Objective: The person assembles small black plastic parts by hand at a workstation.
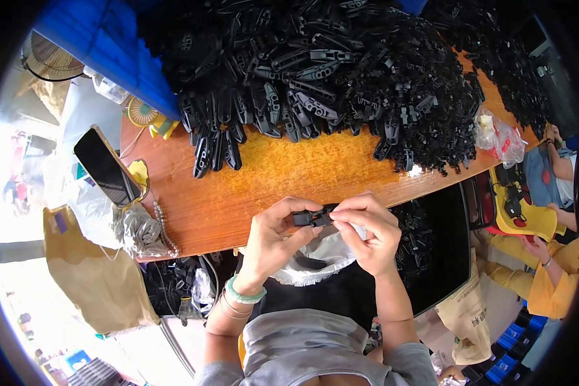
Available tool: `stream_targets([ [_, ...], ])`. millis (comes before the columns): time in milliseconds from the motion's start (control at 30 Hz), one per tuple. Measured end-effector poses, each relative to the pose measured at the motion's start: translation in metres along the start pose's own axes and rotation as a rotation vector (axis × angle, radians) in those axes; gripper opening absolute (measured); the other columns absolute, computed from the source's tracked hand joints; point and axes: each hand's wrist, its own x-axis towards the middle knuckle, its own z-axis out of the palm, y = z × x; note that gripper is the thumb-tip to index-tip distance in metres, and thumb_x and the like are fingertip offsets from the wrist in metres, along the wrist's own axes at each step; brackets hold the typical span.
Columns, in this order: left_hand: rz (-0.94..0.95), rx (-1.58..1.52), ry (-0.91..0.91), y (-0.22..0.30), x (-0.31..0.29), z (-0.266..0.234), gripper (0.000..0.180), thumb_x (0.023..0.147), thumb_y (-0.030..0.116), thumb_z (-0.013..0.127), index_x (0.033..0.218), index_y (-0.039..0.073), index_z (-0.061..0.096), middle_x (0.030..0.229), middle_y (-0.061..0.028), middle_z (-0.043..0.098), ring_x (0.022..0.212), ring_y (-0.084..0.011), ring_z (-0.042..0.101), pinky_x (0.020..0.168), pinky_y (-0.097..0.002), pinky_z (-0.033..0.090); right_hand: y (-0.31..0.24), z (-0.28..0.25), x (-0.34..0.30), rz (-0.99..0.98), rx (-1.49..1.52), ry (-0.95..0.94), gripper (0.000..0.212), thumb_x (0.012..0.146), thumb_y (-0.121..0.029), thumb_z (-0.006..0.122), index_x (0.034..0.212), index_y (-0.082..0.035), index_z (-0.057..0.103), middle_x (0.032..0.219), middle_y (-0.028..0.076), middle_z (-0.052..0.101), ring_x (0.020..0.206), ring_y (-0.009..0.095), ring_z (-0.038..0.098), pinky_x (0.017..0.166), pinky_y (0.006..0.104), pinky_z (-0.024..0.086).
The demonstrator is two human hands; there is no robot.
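Observation:
Just in front of the table edge, my left hand (268, 237) grips a short black plastic part (307, 218) between thumb and fingers. My right hand (374, 239) pinches the right end of that part with thumb and fingertips. Whether a separate small piece sits in the right fingertips is hidden. Below my hands lies a white cloth or bag (341, 256) with a dark elongated piece (310, 262) on it. Beyond them, a heap of long black plastic parts (312, 96) and a heap of smaller black pieces (412, 96) cover the far table.
The orange wooden table (270, 174) curves before me. A phone (108, 168) leans at the left near a beaded string (165, 230) and a blue bin (109, 48). Another dark container (434, 244) with black pieces stands below the right edge. People sit at the right beside a yellow tray (524, 209).

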Motion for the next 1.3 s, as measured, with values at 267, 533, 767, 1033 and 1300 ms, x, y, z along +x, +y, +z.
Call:
stream_targets([
  [267, -0.137, -0.119, 0.008, 0.007, 0.0, 0.005, 0.031, 0.086, -0.002, 0.065, 0.114, -0.006, 0.052, 0.089, -0.0141, 0.066, 0.078, -0.0162, 0.068, 0.069, -0.025, 0.055, -0.001, -0.002, -0.001, -0.192, -0.267, -0.031, 0.026, 0.07, 0.008, 0.071, 0.094, -0.002, 0.067, 0.086, 0.008, 0.061, 0.074, 0.023, 0.058, 0.061, 0.0322, 0.046],
  [533, -0.094, -0.039, 0.006, -0.002, 0.0, 0.009, 0.029, 0.085, -0.002, 0.065, 0.109, -0.007, 0.05, 0.09, -0.0147, 0.067, 0.081, -0.018, 0.069, 0.066, -0.0243, 0.056, -0.001, 0.001, -0.009, -0.033, -0.152, 0.08, 0.017, 0.073, 0.004, 0.071, 0.087, 0.0, 0.065, 0.087, 0.009, 0.062, 0.078, 0.024, 0.058, 0.065, 0.0324, 0.046],
  [767, -0.192, -0.008, -0.01, 0.003, 0.003, 0.012, 0.029, 0.084, -0.004, 0.065, 0.109, -0.009, 0.051, 0.09, -0.0147, 0.067, 0.078, -0.0188, 0.07, 0.066, -0.0244, 0.057, 0.0, 0.007, -0.019, 0.155, 0.015, 0.146, 0.012, 0.077, 0.003, 0.069, 0.088, 0.002, 0.064, 0.085, 0.011, 0.061, 0.077, 0.022, 0.057, 0.067, 0.03, 0.046],
  [1033, -0.201, -0.021, -0.009, 0.007, 0.003, 0.012, 0.027, 0.084, -0.003, 0.065, 0.108, -0.01, 0.053, 0.091, -0.0151, 0.067, 0.081, -0.018, 0.069, 0.067, -0.0239, 0.057, 0.011, 0.01, -0.023, 0.095, -0.036, 0.146, 0.01, 0.08, 0.002, 0.067, 0.089, 0.001, 0.064, 0.093, 0.01, 0.062, 0.079, 0.018, 0.058, 0.069, 0.0287, 0.047],
  [1300, 0.072, 0.202, 0.104, -0.008, -0.001, 0.018, 0.017, 0.084, 0.001, 0.065, 0.1, -0.004, 0.058, 0.081, -0.0098, 0.067, 0.073, -0.0119, 0.066, 0.067, -0.023, 0.053, 0.006, -0.001, -0.02, 0.415, 0.151, 0.01, 0.024, 0.078, -0.004, 0.072, 0.101, 0.002, 0.067, 0.086, 0.008, 0.065, 0.072, 0.013, 0.057, 0.065, 0.0258, 0.045],
])
